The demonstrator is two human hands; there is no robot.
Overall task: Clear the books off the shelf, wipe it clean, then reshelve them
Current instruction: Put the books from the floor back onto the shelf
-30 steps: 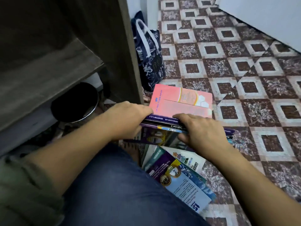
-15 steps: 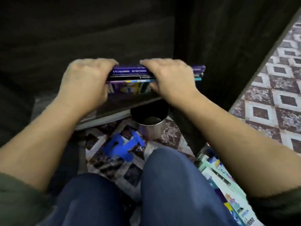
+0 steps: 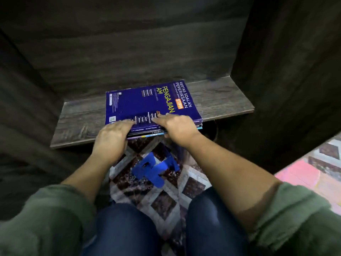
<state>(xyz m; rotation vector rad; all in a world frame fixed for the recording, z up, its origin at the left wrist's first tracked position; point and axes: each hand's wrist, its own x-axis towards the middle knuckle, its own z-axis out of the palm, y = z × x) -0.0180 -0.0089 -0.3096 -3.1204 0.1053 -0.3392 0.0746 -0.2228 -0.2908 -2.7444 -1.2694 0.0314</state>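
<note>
1. A blue plastic piece (image 3: 153,169) lies on the tiled floor (image 3: 193,183), just beyond the knees.
2. The left hand (image 3: 112,137) and right hand (image 3: 177,126) pinch the near edge of the stack of books (image 3: 145,104). Fingers lie flat on top and the thumbs are mostly hidden beneath.
3. The stack lies flat on the shelf (image 3: 221,97), overhanging its front edge.
4. Reshelving looks underway, and the stack likely needs pushing in.

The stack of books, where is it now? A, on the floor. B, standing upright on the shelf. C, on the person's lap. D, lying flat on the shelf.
D: the stack of books lies flat on the shelf, cover facing up.
</note>
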